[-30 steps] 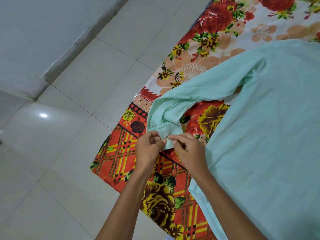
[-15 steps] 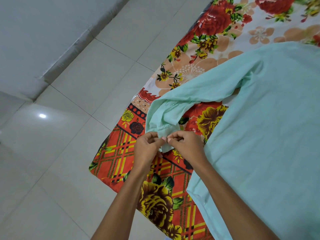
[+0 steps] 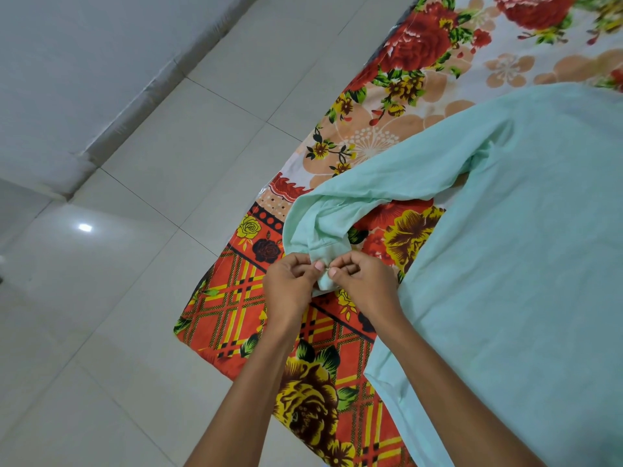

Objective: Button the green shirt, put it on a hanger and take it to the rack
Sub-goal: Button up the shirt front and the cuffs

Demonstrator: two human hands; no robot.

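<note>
Currently your left hand (image 3: pixel 289 287) and right hand (image 3: pixel 364 284) both pinch the cuff (image 3: pixel 323 264) of the green shirt (image 3: pixel 512 264), fingertips curled tight on it, over the floral sheet (image 3: pixel 303 392).

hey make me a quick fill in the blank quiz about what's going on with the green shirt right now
1. Both hands, the left hand and the right hand, pinch the sleeve's ____.
2. The green shirt lies on a ____-patterned sheet.
3. The floor beside the sheet is covered in pale ____.

Missing words: cuff; floral; tiles
</note>
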